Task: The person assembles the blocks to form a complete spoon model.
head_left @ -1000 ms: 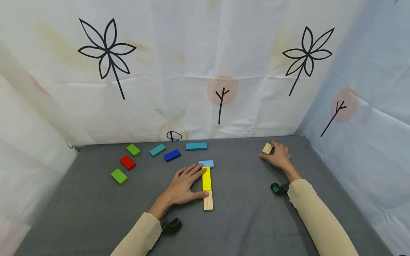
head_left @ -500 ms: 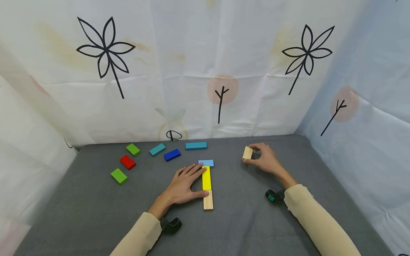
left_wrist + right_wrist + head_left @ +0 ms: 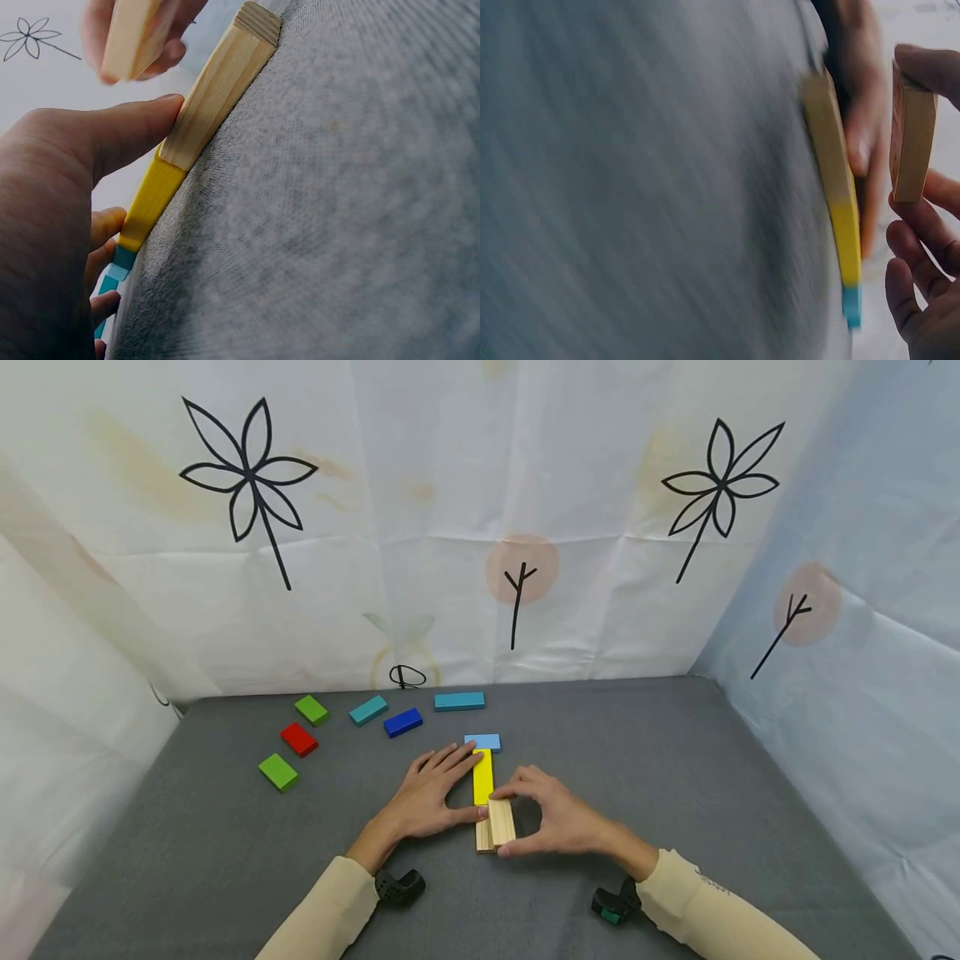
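Between the thumb and fingers of my right hand (image 3: 562, 817) a plain wooden block (image 3: 502, 822) is pinched by its ends. In the head view it overlaps another plain wooden block (image 3: 483, 837) lying on the table; the right wrist view shows the held block (image 3: 915, 142) raised above the row. That row continues away from me with a yellow block (image 3: 483, 778) and a light blue block (image 3: 482, 742) set crosswise. My left hand (image 3: 423, 797) lies spread beside the row, thumb touching the lying wooden block (image 3: 214, 97) and fingertips at the yellow and light blue blocks.
Two green blocks (image 3: 278, 772) and a red block (image 3: 299, 740) lie at the left on the grey cloth (image 3: 637, 752). Farther back are a dark blue block (image 3: 403, 723) and two teal blocks (image 3: 459, 702). A white printed curtain (image 3: 450, 527) stands behind.
My right hand has carried the wooden block from the far right of the table leftward and nearer, to the row's near end. My left hand has stayed in place.
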`<action>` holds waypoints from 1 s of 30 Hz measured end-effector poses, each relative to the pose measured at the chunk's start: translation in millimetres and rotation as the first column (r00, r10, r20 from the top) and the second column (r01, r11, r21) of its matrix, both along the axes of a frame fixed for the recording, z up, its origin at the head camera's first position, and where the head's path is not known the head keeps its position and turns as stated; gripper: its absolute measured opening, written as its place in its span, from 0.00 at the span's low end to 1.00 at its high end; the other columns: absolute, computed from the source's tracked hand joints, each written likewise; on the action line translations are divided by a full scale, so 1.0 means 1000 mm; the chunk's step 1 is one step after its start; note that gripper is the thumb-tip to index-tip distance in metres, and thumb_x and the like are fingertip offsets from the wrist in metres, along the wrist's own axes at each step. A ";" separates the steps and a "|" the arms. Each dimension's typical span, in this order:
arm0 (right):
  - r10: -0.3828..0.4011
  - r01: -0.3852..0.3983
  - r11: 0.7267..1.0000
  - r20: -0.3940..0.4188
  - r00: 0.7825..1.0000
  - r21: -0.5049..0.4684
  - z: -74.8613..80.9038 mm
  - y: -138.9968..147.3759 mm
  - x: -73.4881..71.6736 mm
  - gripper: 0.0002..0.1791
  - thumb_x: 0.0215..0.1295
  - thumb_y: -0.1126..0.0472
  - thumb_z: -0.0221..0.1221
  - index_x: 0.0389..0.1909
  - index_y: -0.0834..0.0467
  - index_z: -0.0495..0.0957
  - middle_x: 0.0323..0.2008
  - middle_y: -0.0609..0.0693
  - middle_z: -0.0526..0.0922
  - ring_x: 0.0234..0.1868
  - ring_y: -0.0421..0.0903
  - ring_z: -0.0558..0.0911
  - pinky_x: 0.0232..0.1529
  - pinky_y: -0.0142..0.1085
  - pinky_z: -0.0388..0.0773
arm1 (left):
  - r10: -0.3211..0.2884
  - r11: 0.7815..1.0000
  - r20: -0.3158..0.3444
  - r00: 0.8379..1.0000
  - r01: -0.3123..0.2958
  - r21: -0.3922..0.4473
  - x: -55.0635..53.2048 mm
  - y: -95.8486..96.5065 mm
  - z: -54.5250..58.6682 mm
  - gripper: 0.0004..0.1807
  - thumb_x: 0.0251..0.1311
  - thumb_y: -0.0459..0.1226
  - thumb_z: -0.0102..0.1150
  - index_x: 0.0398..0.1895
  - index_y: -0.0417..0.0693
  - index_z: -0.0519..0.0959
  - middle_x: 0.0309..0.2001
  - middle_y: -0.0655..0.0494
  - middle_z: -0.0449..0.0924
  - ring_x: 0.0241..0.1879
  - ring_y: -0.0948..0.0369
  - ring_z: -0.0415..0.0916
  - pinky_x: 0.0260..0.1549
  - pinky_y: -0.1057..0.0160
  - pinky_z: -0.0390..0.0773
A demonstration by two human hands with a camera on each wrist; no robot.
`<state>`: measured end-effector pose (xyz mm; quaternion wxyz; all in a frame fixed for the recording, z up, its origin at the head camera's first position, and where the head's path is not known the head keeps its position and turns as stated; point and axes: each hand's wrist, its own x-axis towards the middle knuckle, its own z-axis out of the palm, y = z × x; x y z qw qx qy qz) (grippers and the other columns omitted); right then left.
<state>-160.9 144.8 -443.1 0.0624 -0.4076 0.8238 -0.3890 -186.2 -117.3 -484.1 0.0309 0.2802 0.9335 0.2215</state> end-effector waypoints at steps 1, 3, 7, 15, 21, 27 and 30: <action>0.022 -0.023 1.000 0.007 1.000 0.007 -0.001 -0.003 0.005 0.35 0.55 0.43 0.75 0.62 0.53 0.80 0.45 0.39 0.74 0.48 0.49 0.74 0.49 0.44 0.74 | -0.003 1.000 -0.005 1.000 0.003 -0.002 0.000 0.000 0.000 0.48 0.61 0.69 0.53 0.81 0.59 0.57 0.81 0.62 0.46 0.79 0.52 0.45 0.72 0.38 0.44; 0.054 -0.055 0.998 0.010 0.998 0.032 -0.004 -0.007 0.013 0.35 0.56 0.42 0.74 0.62 0.52 0.80 0.45 0.39 0.73 0.48 0.47 0.73 0.48 0.40 0.73 | -0.006 1.000 -0.010 1.000 0.006 -0.006 -0.001 0.000 -0.001 0.48 0.62 0.68 0.54 0.81 0.59 0.57 0.81 0.61 0.46 0.79 0.52 0.45 0.72 0.38 0.44; 0.074 -0.074 0.993 0.004 0.997 0.087 -0.008 -0.014 0.023 0.35 0.55 0.39 0.73 0.61 0.51 0.81 0.47 0.38 0.72 0.49 0.41 0.70 0.50 0.36 0.70 | -0.004 1.000 -0.011 1.000 0.004 0.007 -0.001 0.000 -0.001 0.48 0.62 0.68 0.54 0.81 0.59 0.58 0.81 0.61 0.47 0.79 0.51 0.46 0.72 0.37 0.45; 0.108 -0.109 0.987 0.011 0.994 0.121 -0.008 -0.017 0.029 0.31 0.53 0.37 0.74 0.55 0.48 0.83 0.49 0.37 0.72 0.49 0.36 0.69 0.52 0.39 0.63 | -0.002 1.000 0.006 1.000 0.002 0.010 0.000 0.001 0.000 0.48 0.62 0.68 0.53 0.81 0.58 0.58 0.81 0.62 0.46 0.79 0.51 0.46 0.72 0.37 0.43; 0.138 -0.129 0.977 -0.038 0.990 0.172 -0.010 -0.018 0.031 0.33 0.54 0.35 0.72 0.58 0.46 0.82 0.52 0.37 0.72 0.50 0.34 0.68 0.50 0.38 0.60 | -0.003 1.000 0.008 1.000 0.003 0.014 0.001 0.000 -0.001 0.48 0.62 0.68 0.53 0.81 0.58 0.58 0.81 0.62 0.47 0.79 0.51 0.46 0.72 0.38 0.43; 0.162 -0.132 0.970 -0.141 0.977 0.205 -0.012 -0.019 0.030 0.32 0.52 0.33 0.72 0.57 0.40 0.82 0.47 0.36 0.68 0.45 0.33 0.65 0.45 0.35 0.59 | -0.008 1.000 -0.002 1.000 0.008 0.008 0.000 0.000 -0.001 0.48 0.62 0.69 0.52 0.81 0.59 0.57 0.81 0.61 0.46 0.79 0.51 0.46 0.72 0.38 0.44; 0.171 -0.138 0.967 -0.142 0.975 0.215 -0.013 -0.019 0.030 0.33 0.49 0.32 0.73 0.57 0.40 0.83 0.45 0.36 0.67 0.45 0.33 0.65 0.45 0.34 0.59 | -0.004 1.000 -0.005 1.000 0.004 0.003 0.000 0.000 -0.001 0.48 0.62 0.69 0.52 0.81 0.58 0.58 0.81 0.61 0.47 0.79 0.51 0.46 0.72 0.38 0.44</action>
